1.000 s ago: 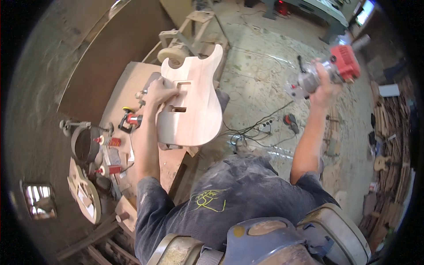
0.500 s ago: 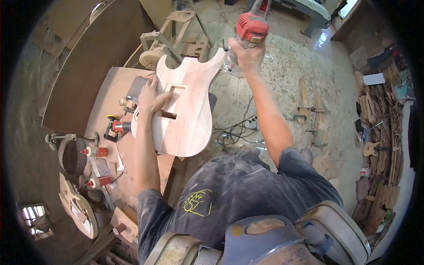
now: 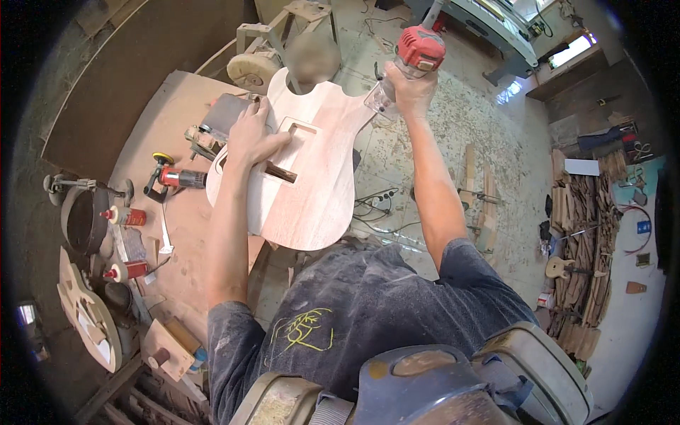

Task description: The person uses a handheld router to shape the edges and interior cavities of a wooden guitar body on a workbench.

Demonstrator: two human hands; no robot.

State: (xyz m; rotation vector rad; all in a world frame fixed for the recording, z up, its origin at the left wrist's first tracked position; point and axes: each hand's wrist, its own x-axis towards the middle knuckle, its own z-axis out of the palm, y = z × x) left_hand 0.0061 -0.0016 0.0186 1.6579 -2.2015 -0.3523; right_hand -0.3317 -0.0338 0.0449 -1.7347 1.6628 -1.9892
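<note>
An unfinished pale wooden guitar body (image 3: 319,191) with routed cavities lies on the bench in front of me. My left hand (image 3: 253,138) rests on its left side, fingers extended and thumb spread toward the upper cavity. A red trim router (image 3: 421,48) with a clear base is gripped in my right hand (image 3: 412,88). That base is at the long upper-right point of the body; exact contact is hard to make out. Just left of the body lies a red and black power tool with a yellow disc (image 3: 177,176).
The bench (image 3: 142,156) carries two red-and-white glue bottles (image 3: 126,216). At lower left stands another guitar body (image 3: 92,312). Black cables and a power strip (image 3: 379,198) lie on the floor. Stacked wood strips (image 3: 577,248) line the right wall; a machine frame (image 3: 283,35) stands beyond the bench.
My view has turned, shifting the surroundings. The router's clear base has come nearer the body's upper-right tip. My left hand keeps its place on the guitar body.
</note>
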